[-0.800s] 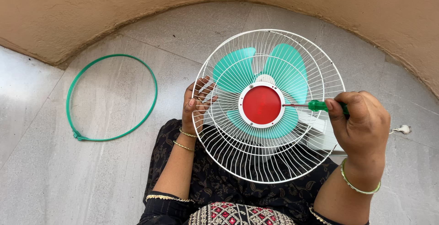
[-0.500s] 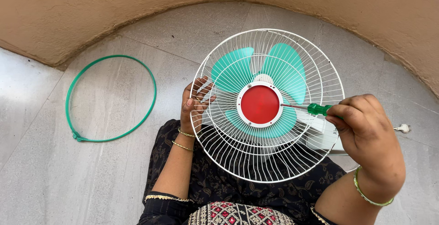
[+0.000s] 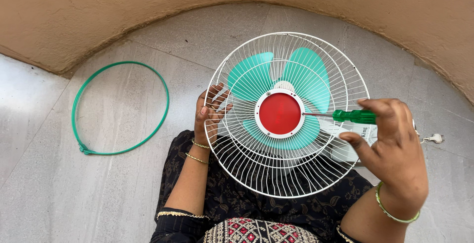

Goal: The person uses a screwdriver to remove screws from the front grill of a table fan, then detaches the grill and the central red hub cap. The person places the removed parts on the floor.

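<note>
Fan guard [image 3: 289, 169], white wire, rests on the lap at centre, left hand [image 3: 207, 112] gripping its left rim. Right hand [image 3: 392, 142] has re-gripped the green screwdriver [image 3: 345, 116] with looser fingers, tip unmoved at the red hub [image 3: 279, 113]: turning continues.

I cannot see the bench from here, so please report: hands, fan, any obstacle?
Left hand grips the white fan guard. Right hand holds the green screwdriver, tip at the red hub. Nothing blocking.
</note>
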